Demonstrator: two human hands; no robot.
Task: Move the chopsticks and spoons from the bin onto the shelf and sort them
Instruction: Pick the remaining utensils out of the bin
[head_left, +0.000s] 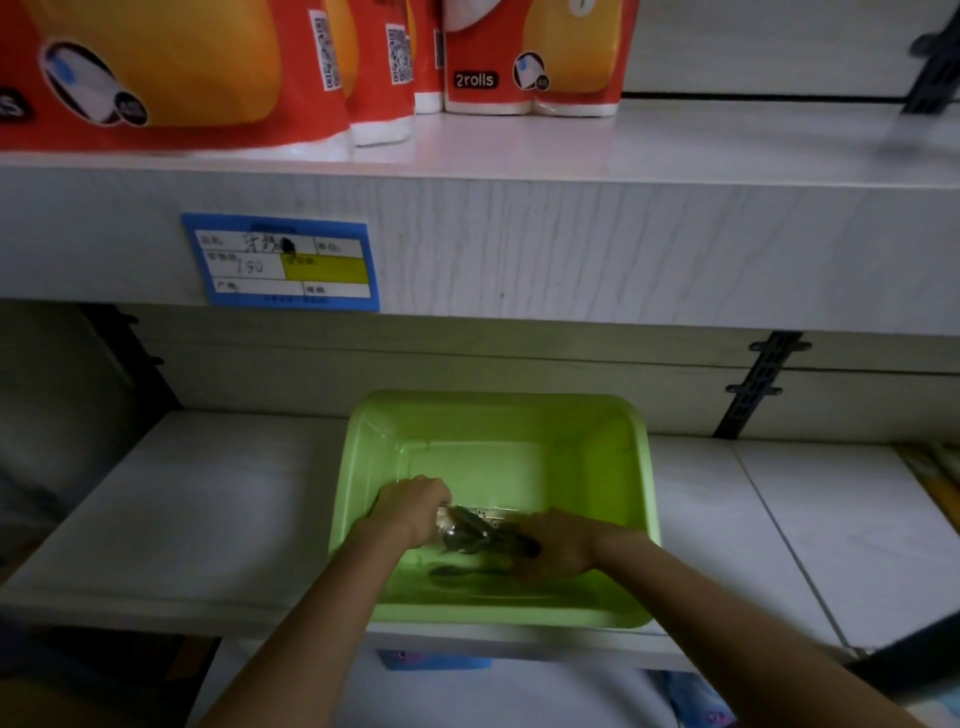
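Far left, upper shelf (571, 228): red and yellow paper-roll packs (171, 67) stand along it, one marked "2 rolls". A blue price tag (280, 262) is stuck to the shelf's front edge below them.

Lower shelf (182, 514), left part: we see pale board with nothing from the task laid on it.

Centre: the green bin (498, 426) sits on the lower shelf, its near rim at the shelf's front edge. We have both hands down inside it.

Left hand (410, 506): back of the hand towards the camera, fingers curled under at the left end of a dark bundle of spoons (472, 535). It looks closed round that end, though the fingertips are hidden.

The spoons lie between the two hands, near the bin floor; something clear and shiny, perhaps a wrapper, shows at the left end. A long thin dark piece (467, 571) lies on the floor just nearer us, possibly chopsticks; the light is too dim to tell.

Right hand (558, 543): fingers curled over the bundle's right end, apparently gripping it.

Right of the bin: more pale shelf board, and at the far edge some yellowish packaging (935, 478), blurred.

Our judgement: the task is at its beginning. No utensils visible on the shelf; everything is in the bin. Lifting out, placing and sorting all remain.
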